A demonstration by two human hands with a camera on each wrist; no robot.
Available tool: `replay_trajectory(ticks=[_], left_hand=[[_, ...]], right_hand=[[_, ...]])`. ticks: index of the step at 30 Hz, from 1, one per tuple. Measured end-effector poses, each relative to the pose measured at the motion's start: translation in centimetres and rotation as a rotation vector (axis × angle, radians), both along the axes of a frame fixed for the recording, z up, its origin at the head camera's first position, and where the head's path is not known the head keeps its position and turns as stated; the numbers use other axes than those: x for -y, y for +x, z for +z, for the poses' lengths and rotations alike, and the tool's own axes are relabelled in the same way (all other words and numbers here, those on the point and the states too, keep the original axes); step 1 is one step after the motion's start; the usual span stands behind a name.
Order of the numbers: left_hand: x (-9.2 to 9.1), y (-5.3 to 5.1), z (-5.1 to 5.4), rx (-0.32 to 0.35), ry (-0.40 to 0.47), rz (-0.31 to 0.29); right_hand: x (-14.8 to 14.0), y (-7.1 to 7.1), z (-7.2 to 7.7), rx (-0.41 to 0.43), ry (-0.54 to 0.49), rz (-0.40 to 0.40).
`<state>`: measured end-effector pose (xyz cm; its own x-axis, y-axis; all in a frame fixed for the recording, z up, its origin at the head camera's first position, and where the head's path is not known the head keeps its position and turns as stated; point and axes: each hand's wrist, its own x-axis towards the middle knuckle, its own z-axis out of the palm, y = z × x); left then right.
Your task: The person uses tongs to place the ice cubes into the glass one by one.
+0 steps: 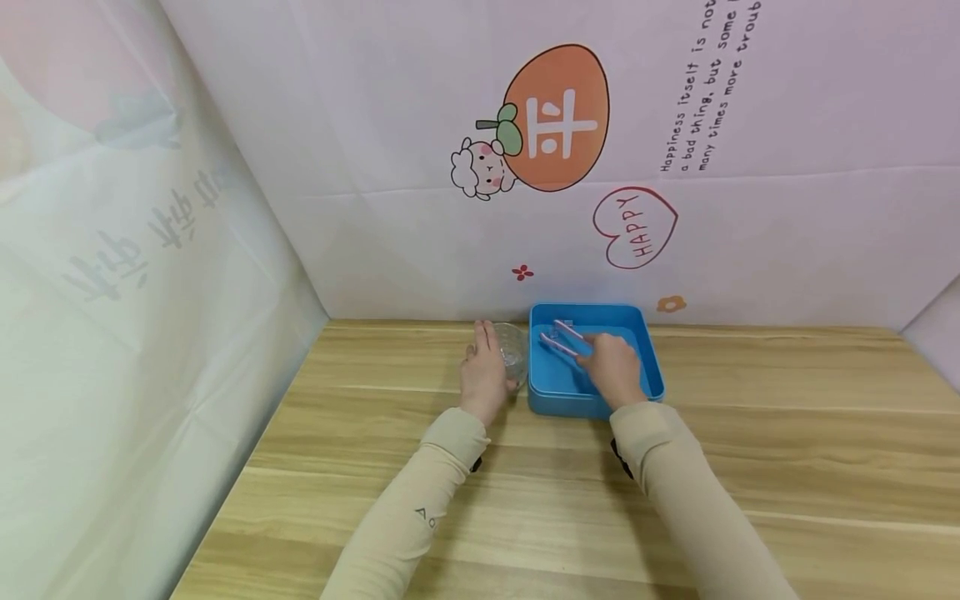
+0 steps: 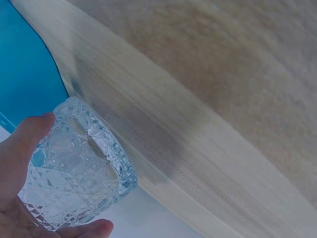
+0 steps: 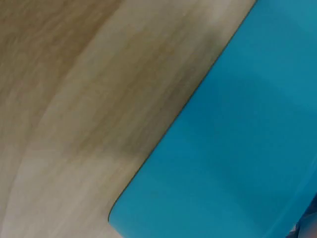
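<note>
My left hand [image 1: 483, 375] holds a clear glass cup [image 1: 513, 354] with a cut diamond pattern. In the left wrist view, the thumb is on one side of the cup [image 2: 74, 168] and the fingers are on the other. Pink tongs [image 1: 561, 346] are gripped in my right hand [image 1: 615, 369], over the inside of a blue square box [image 1: 596, 406]. The two tong arms are spread, with their tips low in the box. Small clear pieces [image 1: 567, 322] show near the tips; whether one is pinched I cannot tell. Only the box's outer wall [image 3: 237, 148] fills the right wrist view.
Cup and box stand side by side at the back of a wooden table [image 1: 787, 450], close to a printed white backdrop [image 1: 405, 250]. Another white sheet [image 1: 150, 375] hangs along the left edge.
</note>
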<state>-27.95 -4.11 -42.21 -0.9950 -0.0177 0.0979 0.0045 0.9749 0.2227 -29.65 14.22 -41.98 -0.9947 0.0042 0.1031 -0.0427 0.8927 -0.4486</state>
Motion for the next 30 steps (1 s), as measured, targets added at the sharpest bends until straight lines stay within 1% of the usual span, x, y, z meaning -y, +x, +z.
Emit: replay_trajectory(ticks=[6, 11, 18, 24, 30], left_hand=[[-0.1, 0.0, 0.0, 0.015, 0.01, 0.002], [-0.1, 0.0, 0.0, 0.009, 0.018, 0.0], [0.0, -0.1, 0.1, 0.009, 0.007, 0.008], [0.0, 0.0, 0.1, 0.009, 0.001, 0.006], [0.1, 0.1, 0.1, 0.002, -0.003, -0.003]], right_hand=[[0.4, 0.0, -0.1, 0.054, -0.004, 0.0], [0.8, -0.1, -0.1, 0.09, 0.008, 0.003], [1.1, 0.2, 0.2, 0.071, 0.021, 0.036], [1.2, 0.3, 0.3, 0.07, 0.024, 0.039], [1.0, 0.3, 0.0, 0.045, 0.018, 0.039]])
